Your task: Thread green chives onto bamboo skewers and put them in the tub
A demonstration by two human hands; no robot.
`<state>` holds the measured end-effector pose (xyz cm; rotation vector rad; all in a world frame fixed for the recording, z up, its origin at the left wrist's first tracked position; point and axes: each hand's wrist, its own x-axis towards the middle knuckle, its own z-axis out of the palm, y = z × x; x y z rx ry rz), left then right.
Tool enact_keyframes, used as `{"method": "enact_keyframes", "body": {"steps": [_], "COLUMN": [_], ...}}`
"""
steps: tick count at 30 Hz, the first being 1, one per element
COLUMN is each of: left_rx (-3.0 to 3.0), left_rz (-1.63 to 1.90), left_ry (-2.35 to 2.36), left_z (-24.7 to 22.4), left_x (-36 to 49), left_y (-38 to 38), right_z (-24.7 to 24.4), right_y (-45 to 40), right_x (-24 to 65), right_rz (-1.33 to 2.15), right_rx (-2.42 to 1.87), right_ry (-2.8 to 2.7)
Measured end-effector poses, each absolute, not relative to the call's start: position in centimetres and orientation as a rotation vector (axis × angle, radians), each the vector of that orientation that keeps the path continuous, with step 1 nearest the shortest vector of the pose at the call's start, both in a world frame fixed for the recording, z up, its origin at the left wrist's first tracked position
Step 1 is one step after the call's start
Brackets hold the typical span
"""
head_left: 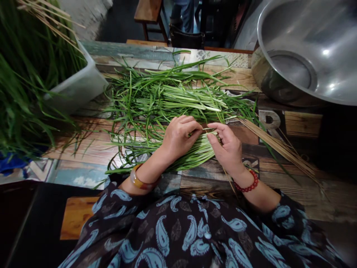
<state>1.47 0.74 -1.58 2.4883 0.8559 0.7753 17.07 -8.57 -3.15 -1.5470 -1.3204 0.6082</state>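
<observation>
My left hand [182, 136] is closed, its thumb and forefinger pinching the end of a thin chive stalk [205, 129]. The fingertips of my right hand [227, 145] are bent in from the other side and pinch the same stalk, a short gap from my left fingers. Under both hands lies a gathered bunch of green chives [196, 152], its pale ends toward the right hand. Beyond the hands spreads a loose heap of chives [167, 95], leaves to the left and pale stems to the right.
Dry straw strips [276, 147] lie right of my hands. A large steel basin [259, 69] stands at the back right. On the left, a white plastic crate [80, 87] overflows with chives. All rest on a patterned wooden table [164, 182]. A person's legs [186, 15] and a stool [147, 11] show beyond.
</observation>
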Motion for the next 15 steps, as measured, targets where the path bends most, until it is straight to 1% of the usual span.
{"method": "enact_keyframes", "body": {"steps": [6, 15], "left_rx": [2.647, 2.646], "left_rz": [0.791, 0.607], "left_ry": [0.802, 0.666], "left_z": [-1.6, -0.4], "left_x": [1.4, 1.2], "left_y": [0.7, 0.7], "right_z": [-3.3, -3.1], "right_y": [-8.5, -8.3], "right_x": [17.1, 17.0], "right_rz": [0.547, 0.457], "right_rx": [-1.559, -1.583], "right_ry": [-1.339, -1.371]}}
